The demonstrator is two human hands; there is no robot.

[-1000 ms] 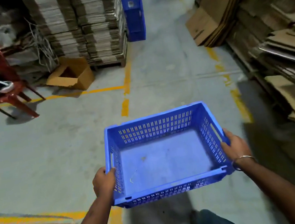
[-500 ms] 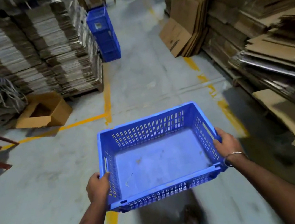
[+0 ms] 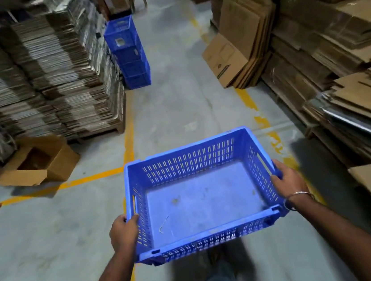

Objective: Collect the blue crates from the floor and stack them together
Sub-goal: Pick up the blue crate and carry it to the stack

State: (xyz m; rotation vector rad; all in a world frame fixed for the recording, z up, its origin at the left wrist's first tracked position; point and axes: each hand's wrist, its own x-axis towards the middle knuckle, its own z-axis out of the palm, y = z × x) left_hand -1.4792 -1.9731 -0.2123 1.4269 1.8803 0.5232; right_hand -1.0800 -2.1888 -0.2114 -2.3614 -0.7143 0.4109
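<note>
I carry an empty blue slotted crate (image 3: 200,194) in front of me, above the concrete floor. My left hand (image 3: 124,232) grips its left wall near the handle slot. My right hand (image 3: 287,181), with a metal bangle on the wrist, grips the right rim. A thin bit of wire and some dirt lie on the crate's bottom. Farther down the aisle a stack of blue crates (image 3: 128,52) stands on the floor beside the cardboard pile.
Tall piles of flattened cardboard (image 3: 38,74) fill the left. An open cardboard box (image 3: 40,161) lies on the floor at the left. Folded cartons (image 3: 236,47) lean at the right, with more cardboard stacks (image 3: 346,69) along the right side. Yellow lines mark the aisle.
I have walked forward with the crate. The blue stack and the cardboard piles have come nearer, and the red chair has slid out of view at the left.
</note>
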